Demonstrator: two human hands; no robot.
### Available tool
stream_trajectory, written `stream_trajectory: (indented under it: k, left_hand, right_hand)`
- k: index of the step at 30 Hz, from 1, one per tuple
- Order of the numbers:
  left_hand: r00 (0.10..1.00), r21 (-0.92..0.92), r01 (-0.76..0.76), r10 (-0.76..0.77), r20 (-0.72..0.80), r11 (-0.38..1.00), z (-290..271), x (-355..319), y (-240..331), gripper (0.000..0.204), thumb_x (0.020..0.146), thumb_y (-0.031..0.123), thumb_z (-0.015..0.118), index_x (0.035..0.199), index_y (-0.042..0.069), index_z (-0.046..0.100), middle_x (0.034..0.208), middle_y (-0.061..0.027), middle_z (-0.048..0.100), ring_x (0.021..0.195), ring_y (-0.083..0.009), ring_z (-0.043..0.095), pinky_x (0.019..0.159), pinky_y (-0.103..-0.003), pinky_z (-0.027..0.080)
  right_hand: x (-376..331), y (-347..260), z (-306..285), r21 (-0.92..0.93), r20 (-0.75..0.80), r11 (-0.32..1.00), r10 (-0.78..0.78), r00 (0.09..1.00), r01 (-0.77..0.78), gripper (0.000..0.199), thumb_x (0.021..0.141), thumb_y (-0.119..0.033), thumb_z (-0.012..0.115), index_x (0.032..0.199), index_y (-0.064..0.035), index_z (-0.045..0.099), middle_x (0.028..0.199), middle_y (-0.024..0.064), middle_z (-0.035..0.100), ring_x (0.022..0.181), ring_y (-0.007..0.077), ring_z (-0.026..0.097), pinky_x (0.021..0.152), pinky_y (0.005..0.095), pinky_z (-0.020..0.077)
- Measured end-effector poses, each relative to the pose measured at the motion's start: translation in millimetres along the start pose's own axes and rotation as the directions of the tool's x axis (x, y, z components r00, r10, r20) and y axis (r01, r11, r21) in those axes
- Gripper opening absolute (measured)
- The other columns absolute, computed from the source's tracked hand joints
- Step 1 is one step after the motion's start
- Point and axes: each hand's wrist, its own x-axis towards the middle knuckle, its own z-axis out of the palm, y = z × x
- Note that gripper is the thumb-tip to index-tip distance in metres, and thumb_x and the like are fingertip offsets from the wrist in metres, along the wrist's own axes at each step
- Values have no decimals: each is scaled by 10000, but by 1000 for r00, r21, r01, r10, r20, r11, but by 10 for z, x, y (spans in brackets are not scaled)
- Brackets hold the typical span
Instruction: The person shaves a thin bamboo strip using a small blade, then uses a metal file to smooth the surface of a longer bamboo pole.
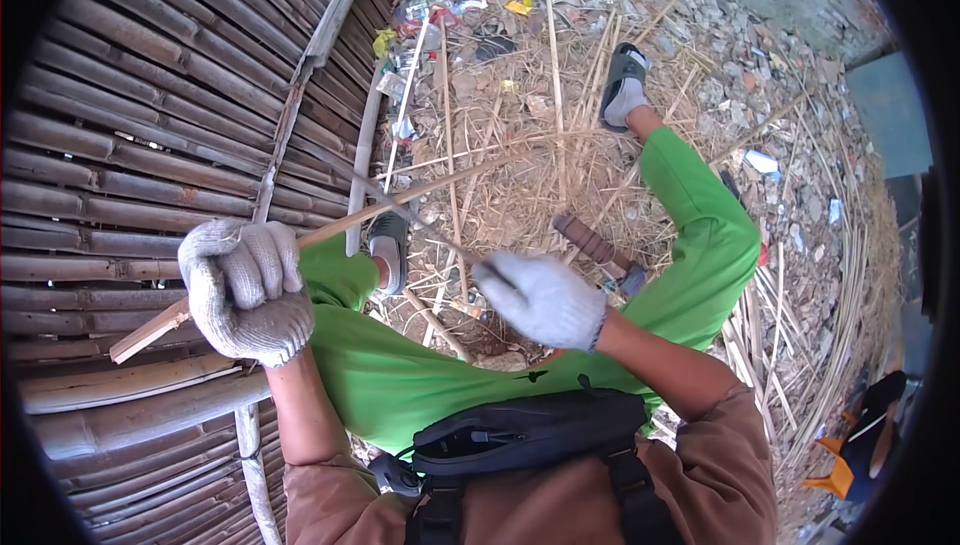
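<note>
My left hand (247, 290), in a white knitted glove, is closed in a fist around a split bamboo strip (430, 188). One end of the strip sticks out below the fist at left; the rest slants up and away to the right. Also gloved, my right hand (540, 297) is closed on a long, thin, dark blade-like tool (425, 227), slightly blurred. Its far part crosses the bamboo strip between my hands; whether they touch I cannot tell. The tool's handle is hidden inside the glove.
Slatted bamboo wall (150, 155) at left. Between my green-trousered legs lies a brown wrapped handle with a dark metal end (600, 250). Bamboo strips (554, 55), shavings and litter cover the ground. More long strips (850, 315) lie at right, near an orange and dark object (835, 465).
</note>
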Motion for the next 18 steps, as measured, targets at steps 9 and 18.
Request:
stream_trajectory:
  k: [9,18]
  left_hand:
    - [922,44,32,-13,-386,999,-36,-72,-47,334,1123,197,483,1186,-64,681,583,68,293,498,-72,266,480,-263,271]
    - [895,87,42,1,-447,995,-163,-129,0,324,1109,161,477,1218,-76,669,590,68,282,509,-71,291,474,-260,273]
  right_hand:
    - [354,816,397,-185,-48,955,225,973,-230,349,1091,-361,491,1070,-29,594,808,257,704,734,458,706,715,582,570]
    - [454,-237,561,-114,-14,962,-251,968,248,287,1072,-332,528,1090,-48,563,757,207,677,716,441,709,675,568,574]
